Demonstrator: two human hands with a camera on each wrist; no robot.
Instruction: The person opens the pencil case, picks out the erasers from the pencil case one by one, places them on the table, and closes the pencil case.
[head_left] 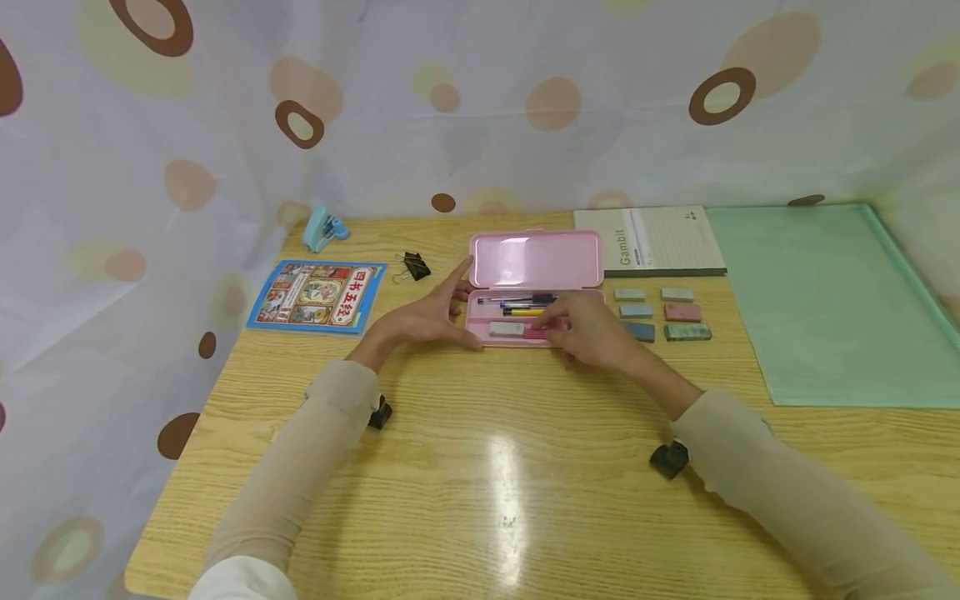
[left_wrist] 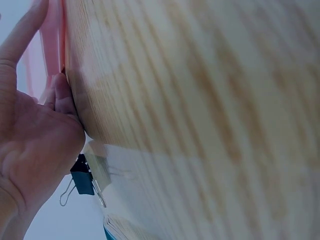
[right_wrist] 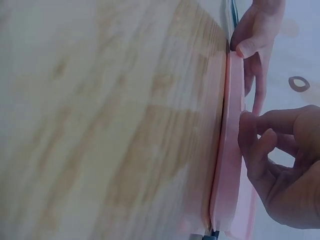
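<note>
A pink pencil case (head_left: 534,260) lies with its lid back on the wooden table. Several pens (head_left: 517,305) lie in its rear section. In the front section a whitish eraser (head_left: 507,329) sits end to end with a pink eraser (head_left: 534,332). My right hand (head_left: 592,332) reaches over the case and pinches the pink eraser at its right end. In the right wrist view, the case wall hides that eraser from sight below the bent fingers (right_wrist: 247,130). My left hand (head_left: 431,317) rests against the case's left end, thumb at the front corner and forefinger stretched toward the lid.
Right of the case stand two columns of block erasers (head_left: 682,312). Behind them is a notebook (head_left: 648,240), with a green mat (head_left: 840,308) farther right. To the left lie a blue-edged book (head_left: 318,296), a black binder clip (head_left: 416,266) and a light-blue device (head_left: 324,229).
</note>
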